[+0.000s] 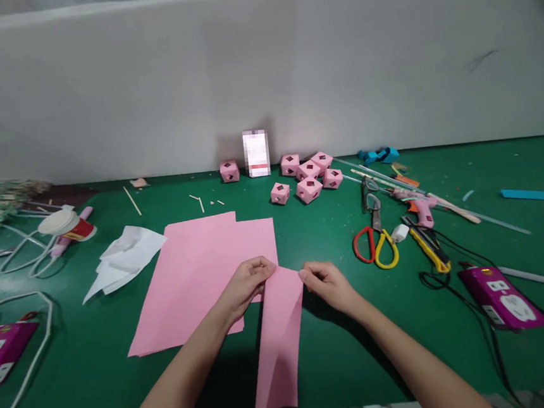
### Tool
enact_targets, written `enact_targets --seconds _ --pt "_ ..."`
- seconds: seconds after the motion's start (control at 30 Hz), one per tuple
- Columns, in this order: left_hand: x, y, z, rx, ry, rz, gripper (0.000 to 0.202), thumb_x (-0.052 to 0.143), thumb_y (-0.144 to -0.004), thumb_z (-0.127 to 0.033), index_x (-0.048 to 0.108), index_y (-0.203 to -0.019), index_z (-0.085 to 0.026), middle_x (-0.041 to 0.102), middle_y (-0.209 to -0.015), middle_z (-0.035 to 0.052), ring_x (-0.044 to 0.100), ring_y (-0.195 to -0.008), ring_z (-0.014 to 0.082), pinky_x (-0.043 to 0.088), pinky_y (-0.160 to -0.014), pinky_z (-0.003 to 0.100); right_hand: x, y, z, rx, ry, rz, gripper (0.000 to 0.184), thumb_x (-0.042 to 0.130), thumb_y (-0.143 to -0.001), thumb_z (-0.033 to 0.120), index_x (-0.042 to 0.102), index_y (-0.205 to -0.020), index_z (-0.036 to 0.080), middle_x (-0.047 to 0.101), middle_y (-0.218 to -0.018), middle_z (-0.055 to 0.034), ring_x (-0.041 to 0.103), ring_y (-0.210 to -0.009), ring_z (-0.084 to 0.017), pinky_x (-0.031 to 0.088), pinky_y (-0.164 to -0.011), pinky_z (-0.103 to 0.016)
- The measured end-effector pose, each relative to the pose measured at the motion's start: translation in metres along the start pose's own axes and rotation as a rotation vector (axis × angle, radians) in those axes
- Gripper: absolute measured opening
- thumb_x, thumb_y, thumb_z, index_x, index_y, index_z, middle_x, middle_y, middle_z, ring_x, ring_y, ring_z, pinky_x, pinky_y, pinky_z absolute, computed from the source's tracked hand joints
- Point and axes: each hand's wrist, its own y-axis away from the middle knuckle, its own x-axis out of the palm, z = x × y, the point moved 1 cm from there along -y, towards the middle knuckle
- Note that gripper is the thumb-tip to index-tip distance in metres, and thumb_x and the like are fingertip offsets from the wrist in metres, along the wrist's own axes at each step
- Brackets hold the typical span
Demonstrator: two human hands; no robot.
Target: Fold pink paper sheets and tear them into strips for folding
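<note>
A long strip of pink paper point(280, 330) is held up near the front of the table, its lower end hanging by the table's edge. My left hand point(248, 287) pinches its upper left corner between thumb and fingers. On the other side, my right hand point(329, 285) grips the upper right corner, fingers curled. Larger pink sheets point(192, 268) lie flat under and to the left of my left hand. Several pink folded paper cubes with diamond-shaped holes point(309, 189) sit at the back, with one more cube point(230, 171) apart on the left.
On the right lie scissors point(377, 239), glasses point(371, 195), a pink glue gun point(419, 207), a yellow cutter point(429, 247) and a purple power strip point(502, 298). Crumpled white paper point(127, 258), a tipped paper cup point(69, 225) and another purple power strip point(6, 354) are left. A phone point(257, 153) leans on the wall.
</note>
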Motion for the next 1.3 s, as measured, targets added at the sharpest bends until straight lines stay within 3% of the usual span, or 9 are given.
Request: enact_targets --seconds 0.13,0.33,0.53,0.87,1.3 --pt "0.0015 0.0049 -0.0025 -0.076 0.064 0.077 0.034 0.079 -0.076 -0.044 0.06 -0.083 -0.016 0.053 -0.071 -0.0038 0.051 -0.057 0.0059 0.039 -0.054 0.017 -0.0057 0.0005 0.0022 0.027 -0.057 -0.071 0.055 0.05 -0.087 0.067 0.04 -0.058 0.022 0.036 -0.051 0.0054 0.03 -0.048 -0.009 0.022 -0.046 -0.024" --pt "0.0017 0.0032 0.0005 -0.109 0.082 0.029 0.036 0.087 -0.068 -0.034 0.061 -0.086 -0.016 0.059 -0.074 -0.0024 0.057 -0.06 0.0069 0.043 -0.057 0.017 -0.0085 -0.0013 -0.0028 0.083 -0.233 -0.122 0.053 0.057 -0.084 0.067 0.044 -0.06 0.021 0.036 -0.048 0.0071 0.031 -0.042 -0.008 0.023 -0.042 -0.023" --pt "0.0024 0.0014 0.0029 -0.042 0.03 -0.04 0.038 0.087 -0.066 -0.036 0.059 -0.08 -0.015 0.053 -0.061 -0.0058 0.047 -0.047 0.0041 0.036 -0.047 0.016 -0.0056 -0.0015 -0.0042 0.082 -0.317 -0.116 0.053 0.059 -0.083 0.069 0.048 -0.064 0.02 0.038 -0.048 0.0078 0.035 -0.04 -0.007 0.026 -0.041 -0.022" --pt "0.0045 0.0023 0.0006 -0.02 0.053 -0.051 0.038 0.089 -0.062 -0.036 0.063 -0.079 -0.014 0.061 -0.063 -0.0024 0.054 -0.05 0.0071 0.041 -0.049 0.018 -0.0047 -0.0021 -0.0038 0.09 -0.317 0.011 0.05 0.069 -0.078 0.065 0.051 -0.066 0.02 0.047 -0.046 0.0067 0.04 -0.039 -0.007 0.029 -0.042 -0.022" --pt "0.0002 0.0011 0.0011 0.043 0.035 -0.115 0.038 0.089 -0.063 -0.036 0.063 -0.083 -0.015 0.063 -0.07 -0.0011 0.057 -0.057 0.0084 0.042 -0.055 0.019 -0.0076 -0.0026 0.0002 0.098 -0.266 0.024 0.048 0.066 -0.081 0.063 0.053 -0.066 0.019 0.053 -0.05 0.0041 0.048 -0.046 -0.009 0.038 -0.05 -0.024"
